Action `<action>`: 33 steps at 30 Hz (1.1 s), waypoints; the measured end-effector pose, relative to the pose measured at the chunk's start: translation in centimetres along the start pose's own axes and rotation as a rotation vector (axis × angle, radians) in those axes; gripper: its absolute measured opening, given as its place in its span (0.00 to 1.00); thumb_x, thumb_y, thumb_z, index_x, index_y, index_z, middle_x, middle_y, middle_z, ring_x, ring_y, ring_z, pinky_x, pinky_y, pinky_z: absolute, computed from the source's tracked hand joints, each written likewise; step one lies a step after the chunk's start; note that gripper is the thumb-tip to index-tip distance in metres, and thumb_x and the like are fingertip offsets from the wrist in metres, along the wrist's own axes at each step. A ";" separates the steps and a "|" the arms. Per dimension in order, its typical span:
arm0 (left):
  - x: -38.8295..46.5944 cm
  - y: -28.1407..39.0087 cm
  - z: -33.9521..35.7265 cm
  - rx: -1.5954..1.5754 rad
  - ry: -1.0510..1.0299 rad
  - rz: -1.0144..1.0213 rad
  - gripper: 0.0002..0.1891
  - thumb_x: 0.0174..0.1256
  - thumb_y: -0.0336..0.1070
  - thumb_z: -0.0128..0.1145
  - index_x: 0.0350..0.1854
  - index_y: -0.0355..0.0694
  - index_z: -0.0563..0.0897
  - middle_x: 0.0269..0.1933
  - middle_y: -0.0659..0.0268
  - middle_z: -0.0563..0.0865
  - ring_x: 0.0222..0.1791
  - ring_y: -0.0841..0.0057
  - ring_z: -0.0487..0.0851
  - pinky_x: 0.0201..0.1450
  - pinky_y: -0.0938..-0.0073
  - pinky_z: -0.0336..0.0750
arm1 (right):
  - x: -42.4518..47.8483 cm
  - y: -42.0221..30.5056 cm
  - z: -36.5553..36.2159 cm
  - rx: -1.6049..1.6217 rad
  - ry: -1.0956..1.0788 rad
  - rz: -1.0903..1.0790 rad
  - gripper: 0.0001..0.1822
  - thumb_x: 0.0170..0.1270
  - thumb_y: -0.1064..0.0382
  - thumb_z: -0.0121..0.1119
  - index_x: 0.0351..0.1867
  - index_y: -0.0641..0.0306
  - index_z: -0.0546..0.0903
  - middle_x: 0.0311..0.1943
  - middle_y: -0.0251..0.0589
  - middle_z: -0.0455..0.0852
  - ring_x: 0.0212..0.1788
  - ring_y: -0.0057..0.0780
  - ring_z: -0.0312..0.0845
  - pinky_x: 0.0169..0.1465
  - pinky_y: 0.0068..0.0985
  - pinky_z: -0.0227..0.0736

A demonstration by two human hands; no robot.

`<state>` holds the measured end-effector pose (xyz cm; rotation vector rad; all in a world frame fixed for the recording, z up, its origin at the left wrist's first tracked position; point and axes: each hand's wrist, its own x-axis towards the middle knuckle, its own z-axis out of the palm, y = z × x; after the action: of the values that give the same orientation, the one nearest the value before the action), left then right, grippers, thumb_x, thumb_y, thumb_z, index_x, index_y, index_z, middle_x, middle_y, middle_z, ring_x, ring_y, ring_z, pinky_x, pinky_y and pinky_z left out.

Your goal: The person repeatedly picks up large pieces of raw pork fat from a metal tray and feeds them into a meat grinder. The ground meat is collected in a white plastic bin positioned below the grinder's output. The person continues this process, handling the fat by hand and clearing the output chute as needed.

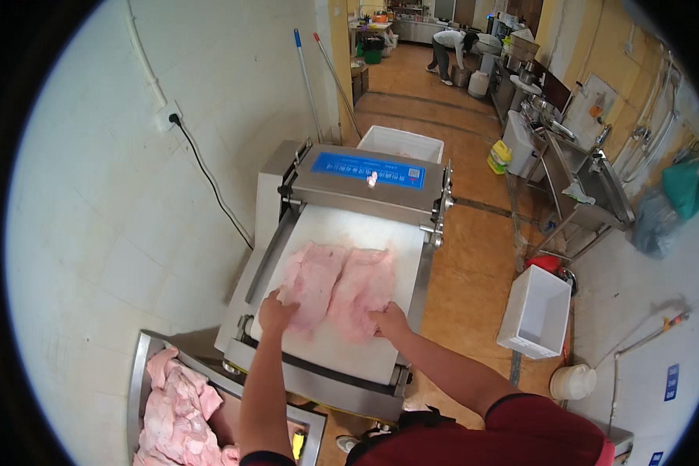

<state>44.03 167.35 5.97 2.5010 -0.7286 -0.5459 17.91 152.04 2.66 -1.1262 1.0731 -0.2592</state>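
Two pale pink slabs of raw meat lie side by side on the white conveyor belt (361,352) of a stainless-steel machine (355,186). My left hand (275,313) rests at the near left edge of the left slab (311,279), thumb and forefinger spread against it. At the near right edge of the right slab (364,285), my right hand (393,323) pinches the margin, thumb on top and other fingers partly hidden. The slabs' far ends lie short of the machine's covered head, which bears a blue label with writing.
A metal-rimmed container (143,378) at lower left holds more raw meat (180,408) and a yellow-handled tool (298,444). Behind the machine stands a white bin (402,140). An open white crate (533,311) and steel sink (582,163) line the right. Farther off, a person (451,49) bends down.
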 end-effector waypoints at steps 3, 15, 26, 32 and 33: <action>-0.8 -0.2 3.0 0.051 0.347 0.199 0.36 0.55 0.41 0.75 0.67 0.37 0.78 0.56 0.47 0.85 0.56 0.49 0.83 0.61 0.54 0.76 | -0.1 0.1 -2.2 -0.182 0.067 -0.152 0.28 0.64 0.64 0.64 0.64 0.72 0.73 0.42 0.45 0.87 0.35 0.32 0.86 0.37 0.31 0.82; -17.8 1.3 9.5 -0.627 0.098 0.263 0.28 0.66 0.26 0.63 0.70 0.36 0.77 0.59 0.51 0.86 0.56 0.63 0.86 0.55 0.65 0.83 | -11.6 23.4 -20.3 -0.248 0.434 0.110 0.25 0.63 0.67 0.60 0.63 0.69 0.78 0.34 0.48 0.89 0.30 0.34 0.89 0.30 0.30 0.83; -26.9 6.8 12.7 -0.696 -0.086 0.251 0.22 0.72 0.26 0.60 0.67 0.34 0.78 0.52 0.57 0.89 0.50 0.75 0.87 0.54 0.73 0.80 | -17.8 36.1 -36.1 -0.073 0.687 0.580 0.14 0.64 0.66 0.60 0.48 0.74 0.85 0.29 0.51 0.90 0.26 0.38 0.89 0.26 0.35 0.84; -25.4 20.3 19.3 -0.667 -0.204 0.375 0.19 0.73 0.27 0.61 0.64 0.33 0.80 0.50 0.59 0.90 0.49 0.76 0.87 0.53 0.75 0.81 | -11.5 32.3 -44.3 0.001 0.614 0.356 0.24 0.63 0.66 0.62 0.62 0.72 0.80 0.36 0.51 0.90 0.31 0.40 0.90 0.27 0.36 0.84; -24.9 22.1 20.8 -0.664 -0.222 0.381 0.19 0.72 0.27 0.61 0.64 0.34 0.80 0.50 0.58 0.90 0.49 0.76 0.88 0.53 0.75 0.82 | -11.0 32.0 -45.6 0.040 0.586 0.364 0.25 0.63 0.66 0.62 0.62 0.72 0.80 0.35 0.50 0.90 0.31 0.40 0.90 0.26 0.35 0.83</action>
<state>5.79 158.53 6.98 1.6614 -0.8999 -0.7768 -34.49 146.53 -18.60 -0.8106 1.7587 -0.3284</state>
